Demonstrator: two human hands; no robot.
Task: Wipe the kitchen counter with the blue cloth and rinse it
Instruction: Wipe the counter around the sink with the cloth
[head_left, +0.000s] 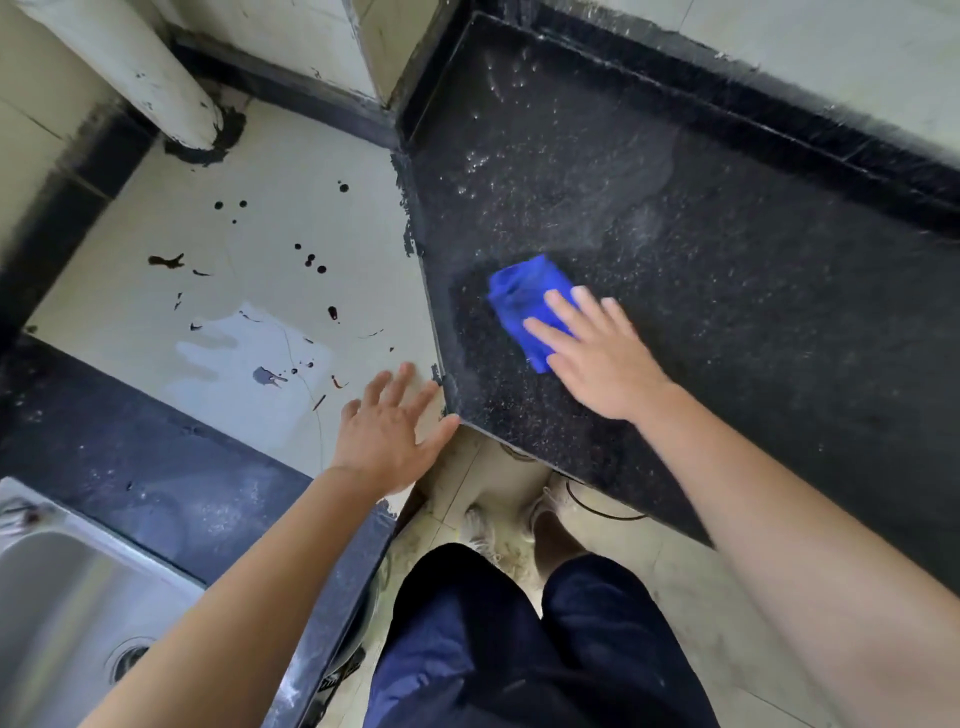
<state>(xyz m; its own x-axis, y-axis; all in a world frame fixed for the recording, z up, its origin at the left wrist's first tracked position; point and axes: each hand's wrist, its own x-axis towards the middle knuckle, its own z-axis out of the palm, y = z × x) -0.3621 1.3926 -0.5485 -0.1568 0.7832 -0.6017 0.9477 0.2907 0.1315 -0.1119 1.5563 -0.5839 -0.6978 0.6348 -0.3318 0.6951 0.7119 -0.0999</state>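
Two bare forearms reach in from the bottom edge, above dark shorts (519, 649) and pale shoes (545, 501) on a tiled floor (691, 587). The shoes are partly hidden by the legs and the counter's edge.

The left hand (387, 431) is released: its fingers are straight and spread, palm down, and it holds nothing. Its thumb tip lies right at the near corner of the counter (753, 322). Whether it touches the stone cannot be told.

The right hand (597, 358) is also uncurled. It lies flat with its fingers straight and a little apart, pressing on the near part of the cloth (519, 296). The blue cloth sits bunched on the black speckled counter, close to the counter's left edge. The fingers cover its near side, and the far side shows.

At lower left a steel sink (67, 597) is cut off by the frame, with only one corner and part of its drain in view. It is set in a second dark slab (156, 462).

Between the two dark tops lies a pale surface (249, 171), spotted with dark stains and bearing a wet patch.

Farther along the counter, droplets and a dull smear catch the light. At the far left a white pipe (156, 78) meets the pale surface, with its upper end out of frame.
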